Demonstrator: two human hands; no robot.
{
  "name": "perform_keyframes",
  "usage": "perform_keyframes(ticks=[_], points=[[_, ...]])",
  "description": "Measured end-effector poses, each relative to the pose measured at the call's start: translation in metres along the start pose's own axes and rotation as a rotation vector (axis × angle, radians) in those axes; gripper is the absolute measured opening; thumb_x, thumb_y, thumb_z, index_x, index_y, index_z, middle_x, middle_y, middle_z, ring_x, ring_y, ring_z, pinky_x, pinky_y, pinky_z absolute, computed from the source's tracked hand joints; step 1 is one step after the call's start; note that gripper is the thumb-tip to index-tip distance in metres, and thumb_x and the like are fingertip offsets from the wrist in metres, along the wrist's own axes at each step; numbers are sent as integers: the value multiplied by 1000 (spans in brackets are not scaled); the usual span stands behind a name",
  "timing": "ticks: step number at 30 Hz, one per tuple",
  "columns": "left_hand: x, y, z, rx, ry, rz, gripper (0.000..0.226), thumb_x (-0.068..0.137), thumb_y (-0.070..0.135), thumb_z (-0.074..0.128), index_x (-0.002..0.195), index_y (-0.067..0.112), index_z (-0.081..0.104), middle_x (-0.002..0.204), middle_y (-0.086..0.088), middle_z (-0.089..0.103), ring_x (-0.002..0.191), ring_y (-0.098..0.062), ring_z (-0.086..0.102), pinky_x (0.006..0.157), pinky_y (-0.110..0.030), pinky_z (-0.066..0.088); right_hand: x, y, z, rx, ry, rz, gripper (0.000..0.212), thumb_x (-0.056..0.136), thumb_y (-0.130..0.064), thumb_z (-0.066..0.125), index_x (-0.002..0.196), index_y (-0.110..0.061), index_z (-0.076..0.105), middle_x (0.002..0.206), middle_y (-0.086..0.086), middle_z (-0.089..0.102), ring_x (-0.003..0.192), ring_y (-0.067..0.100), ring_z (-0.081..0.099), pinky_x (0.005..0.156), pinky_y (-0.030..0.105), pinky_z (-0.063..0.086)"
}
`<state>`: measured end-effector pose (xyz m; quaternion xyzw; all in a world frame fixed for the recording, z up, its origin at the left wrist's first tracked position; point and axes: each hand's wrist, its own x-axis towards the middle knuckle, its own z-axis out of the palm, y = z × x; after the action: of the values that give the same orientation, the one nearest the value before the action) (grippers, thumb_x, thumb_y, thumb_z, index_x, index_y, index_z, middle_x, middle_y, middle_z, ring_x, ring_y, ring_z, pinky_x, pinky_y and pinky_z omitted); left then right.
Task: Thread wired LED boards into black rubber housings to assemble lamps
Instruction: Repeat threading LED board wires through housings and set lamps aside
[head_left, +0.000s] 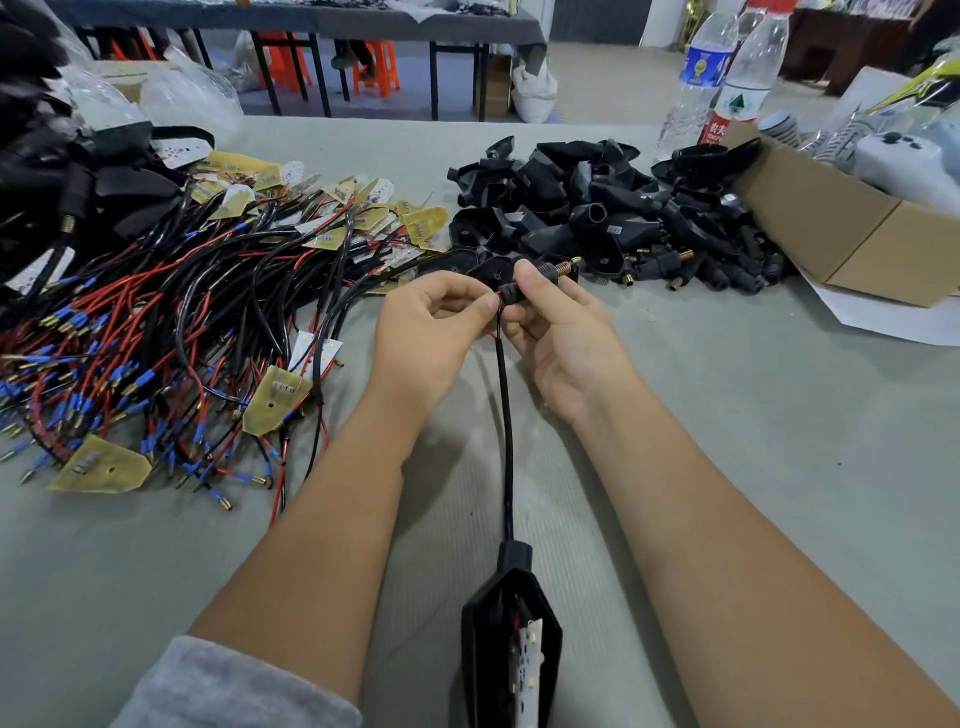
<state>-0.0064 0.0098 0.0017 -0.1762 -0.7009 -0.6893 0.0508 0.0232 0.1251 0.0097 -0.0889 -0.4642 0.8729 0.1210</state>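
Housing (511, 623) with an LED board (524, 660) seated inside sits low at centre, between the person's forearms. Its black cable (506, 441) runs straight up to both hands.

Left hand (431, 322): fingers curled, thumb and forefinger pinching the red wire (491, 332) right at the cable end. Right hand (556, 332): fingers wrapped round a small black threaded stud piece (535, 280), brass tip pointing up-right; the wires enter its near end. Hands nearly touching, held just above the tabletop (727, 415).

Left side of tabletop: big tangle of wired boards (182, 322), red/black leads, blue-sleeved brass terminals, yellow and white board faces mixed. Behind the hands, centre-right: heap of empty black housings (597, 208), some with studs sticking out. Cardboard box flap (831, 218) just right of that heap. Two clear water bottles (727, 73) standing at the far edge. Grey sleeve (223, 686) pushed up on the left arm.
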Motion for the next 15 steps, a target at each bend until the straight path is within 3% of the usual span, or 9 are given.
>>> perform_keyframes(ticks=[3,7,11,15], points=[[1,0,1,-53,5,-52,14,87,4,69,82,17,67,72,2,66,62,-1,60,60,-13,48,1,-1,-1,42,7,3,13,93,-10,63,81,-12,58,61,-1,64,50,5,59,56,16,51],[1,-3,3,-72,-14,-117,18,85,6,73,91,19,62,81,-4,65,72,-16,62,60,-21,52,2,-2,-2,103,30,9,13,93,-9,63,81,-12,59,63,-1,65,52,6,59,57,17,52],[2,-4,2,-71,10,-106,21,81,3,76,84,21,66,79,-5,66,77,-20,65,64,-22,54,3,-1,-2,66,47,-10,15,92,-11,65,79,-13,57,62,-2,65,49,6,57,51,17,49],[1,-4,2,-39,-1,-57,23,81,-3,74,74,18,66,67,0,65,70,-19,63,65,-24,52,3,1,-1,19,44,-20,15,91,-12,66,80,-12,56,63,1,63,47,6,56,49,17,47]])
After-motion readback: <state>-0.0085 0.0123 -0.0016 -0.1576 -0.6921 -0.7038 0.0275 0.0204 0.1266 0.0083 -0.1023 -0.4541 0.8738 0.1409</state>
